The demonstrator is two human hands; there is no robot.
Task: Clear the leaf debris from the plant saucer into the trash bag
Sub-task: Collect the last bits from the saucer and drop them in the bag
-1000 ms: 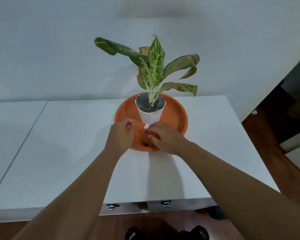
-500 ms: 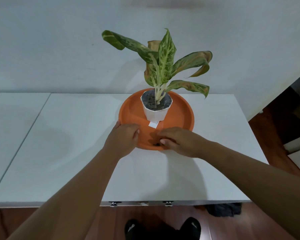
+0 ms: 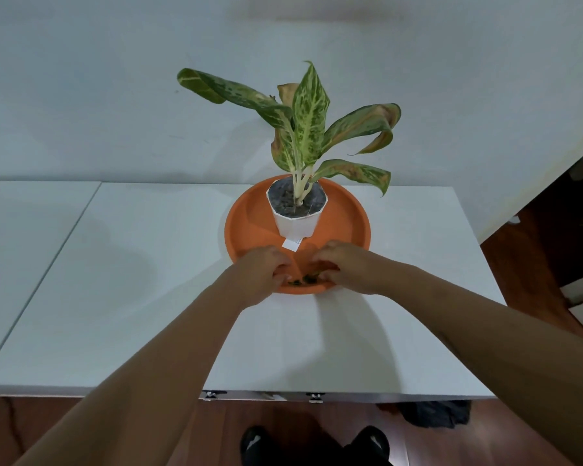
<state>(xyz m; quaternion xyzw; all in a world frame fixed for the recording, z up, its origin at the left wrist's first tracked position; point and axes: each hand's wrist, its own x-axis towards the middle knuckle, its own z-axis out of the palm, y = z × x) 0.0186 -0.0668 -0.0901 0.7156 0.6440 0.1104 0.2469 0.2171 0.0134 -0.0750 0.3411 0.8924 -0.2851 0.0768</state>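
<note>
on white table (image 3: 148, 280), both hands (image 3: 298, 272) now cupped around saucer (image 3: 249, 227) debris (image 3: 305, 280)

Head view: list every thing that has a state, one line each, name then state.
saucer: flat on the table, debris at its near edge.
leaf debris: in the saucer, between both hands.
pot: upright in the saucer, holding a plant.
left hand: fingers curled at the debris.
right hand: fingers curled at the debris.
trash bag: not in view.

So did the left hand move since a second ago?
Yes. Judged against the label on the white pot, the left hand has slid back toward the saucer's near rim, next to the leaf debris.
</note>
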